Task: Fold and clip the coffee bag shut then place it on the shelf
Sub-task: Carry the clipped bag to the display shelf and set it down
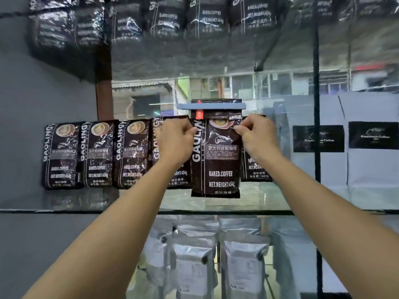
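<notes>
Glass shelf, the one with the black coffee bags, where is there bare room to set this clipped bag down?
Bare glass shelf runs along the front edge, before the row of black bags. A wider free patch lies right of the held coffee bag, between the last black bag and the white bags. The left stretch is packed side by side.

Black coffee bag [216, 156] pinched between the fingers [190, 131] of both hands reads "BAKED.COFFEE", "NET.WEIGHT:454g" and part of "GAOLING", shelf bags [97, 154] beyond the left hand's fingers read "GAOLING", "BAKED.COFFEE", white bags [318, 139] past the right hand's fingers carry blurred "Coffee" labels
</notes>
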Motion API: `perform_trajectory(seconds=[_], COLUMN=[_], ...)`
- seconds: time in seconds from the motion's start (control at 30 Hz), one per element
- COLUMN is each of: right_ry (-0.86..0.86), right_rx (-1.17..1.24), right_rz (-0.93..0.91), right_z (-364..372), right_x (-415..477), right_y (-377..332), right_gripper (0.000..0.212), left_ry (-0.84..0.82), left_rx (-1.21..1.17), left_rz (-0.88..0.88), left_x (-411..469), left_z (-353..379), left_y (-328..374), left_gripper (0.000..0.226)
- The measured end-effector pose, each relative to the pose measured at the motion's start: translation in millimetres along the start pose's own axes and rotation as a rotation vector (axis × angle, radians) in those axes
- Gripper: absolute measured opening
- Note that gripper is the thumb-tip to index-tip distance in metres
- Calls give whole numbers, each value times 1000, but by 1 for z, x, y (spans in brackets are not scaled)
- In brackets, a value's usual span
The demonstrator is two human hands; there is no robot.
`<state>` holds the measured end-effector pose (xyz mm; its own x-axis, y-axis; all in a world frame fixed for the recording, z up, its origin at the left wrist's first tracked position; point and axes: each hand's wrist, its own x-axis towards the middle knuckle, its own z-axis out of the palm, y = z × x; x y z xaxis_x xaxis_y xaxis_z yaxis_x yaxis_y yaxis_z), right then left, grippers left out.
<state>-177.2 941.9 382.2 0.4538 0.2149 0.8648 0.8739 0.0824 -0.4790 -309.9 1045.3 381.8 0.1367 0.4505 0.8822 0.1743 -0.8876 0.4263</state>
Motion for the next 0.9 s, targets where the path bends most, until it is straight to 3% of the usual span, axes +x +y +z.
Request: perform_trajectory(seconds=[0.17,0.4,0.5,0.57,0.7,0.77,0.83,0.9], right_ry=[-18,11,12,12,-42,-173,-421,-640], right_rx=[-23,198,249,267,243,244,270,195], right_rz=[10,139,136,137,130,168,216,204], right_z=[18,31,31,30,23,12,1,-3], right_x=[2,2,0,0,-9,-22,-40,-55], right_y=[17,43,47,44,41,48,55,57], right_gripper=[14,15,21,22,8,42,84,108], left_ry=[-4,-97,-418,-575,-556,-548,-565,-585], left_rx=[-30,-268,-407,-448,-421,-411,-389,-356], left_rz=[-42,-54,-146,-159,-141,-139,-131,-96], left_x=[2,-14,-38,-53,-54,-54,-54,-52], left_z=[22,33,29,29,32,31,28,26], left_y=[-24,-32,-48,-58,-60,-61,-61,-59], left_gripper=[23,18,69,92,104,106,110,117])
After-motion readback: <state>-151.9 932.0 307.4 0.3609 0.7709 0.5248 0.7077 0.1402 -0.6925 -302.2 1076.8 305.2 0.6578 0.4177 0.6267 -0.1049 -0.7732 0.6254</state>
